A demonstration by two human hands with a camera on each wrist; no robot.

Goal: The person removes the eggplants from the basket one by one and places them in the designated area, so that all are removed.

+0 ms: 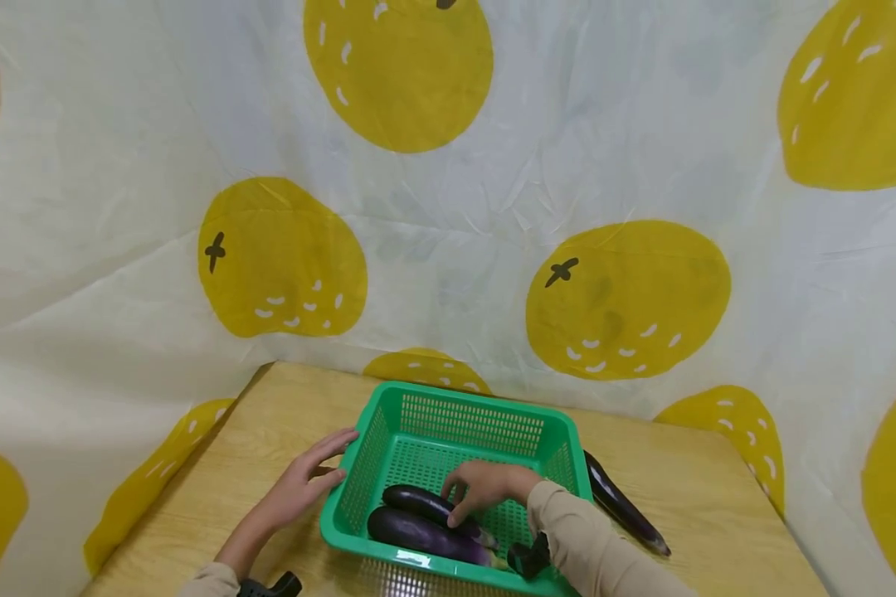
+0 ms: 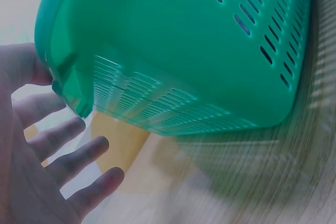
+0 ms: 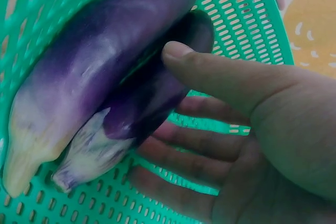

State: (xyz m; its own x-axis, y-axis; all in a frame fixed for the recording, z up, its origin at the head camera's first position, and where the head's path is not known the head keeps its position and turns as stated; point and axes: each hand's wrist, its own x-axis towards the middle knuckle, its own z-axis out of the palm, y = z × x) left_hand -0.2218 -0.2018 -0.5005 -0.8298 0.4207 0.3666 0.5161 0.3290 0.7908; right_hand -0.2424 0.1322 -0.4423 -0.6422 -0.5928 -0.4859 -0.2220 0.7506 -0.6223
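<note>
A green plastic basket stands on the table with two dark purple eggplants lying side by side along its near wall. My right hand reaches inside and grips the slimmer eggplant, thumb on one side and fingers on the other. The thicker eggplant lies against it, nearer the front wall; its pale stem end shows in the right wrist view. At the basket's left rim, my left hand touches the edge with its fingers spread and fairly straight. In the left wrist view its thumb is partly hidden behind the rim.
Another long eggplant lies on the wooden table, just right of the basket. Behind the table hangs a pale cloth printed with large yellow fruit. Dark wrist devices are strapped to both wrists.
</note>
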